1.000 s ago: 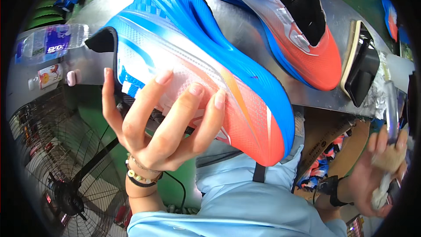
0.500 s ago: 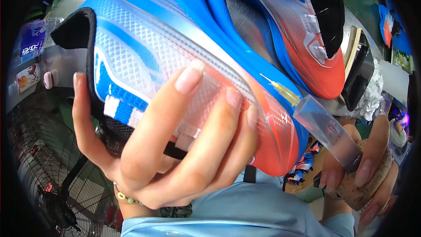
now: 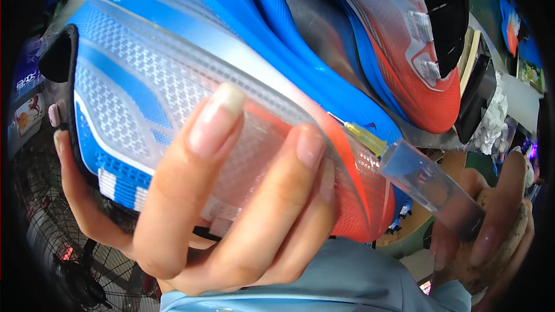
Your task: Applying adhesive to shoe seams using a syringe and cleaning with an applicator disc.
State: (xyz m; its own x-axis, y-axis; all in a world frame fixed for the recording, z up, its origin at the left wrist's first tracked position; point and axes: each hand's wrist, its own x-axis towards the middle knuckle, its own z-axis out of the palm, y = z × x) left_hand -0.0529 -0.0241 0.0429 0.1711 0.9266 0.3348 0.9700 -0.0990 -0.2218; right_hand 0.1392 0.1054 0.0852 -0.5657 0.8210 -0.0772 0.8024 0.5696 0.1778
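A running shoe [image 3: 136, 63] in blue, white and orange-red fills much of the view, tilted on its side. My left hand [image 3: 231, 214] is wrapped round it, thumb by the heel and fingertips over the mesh side. In my right hand [image 3: 497, 214] is a clear syringe [image 3: 430, 188] with a yellow needle hub [image 3: 365, 140]. Its thin needle reaches the line where the upper meets the blue sole; whether the tip touches cannot be made out. A beige, speckled object [image 3: 520, 225], partly hidden, sits under the right fingers.
A second matching shoe [image 3: 399, 52] stands just beyond, toward the upper right. Beside it lie a dark flat object [image 3: 477, 101] and crumpled white material [image 3: 490, 124]. At lower left is a fan with a wire guard [image 3: 81, 260]. A small pink object [image 3: 54, 115] is at far left.
The shoe in my left hand has shifted left and looks larger. My right hand has brought the syringe slightly left and down, its needle now against or close over the shoe's edge line.
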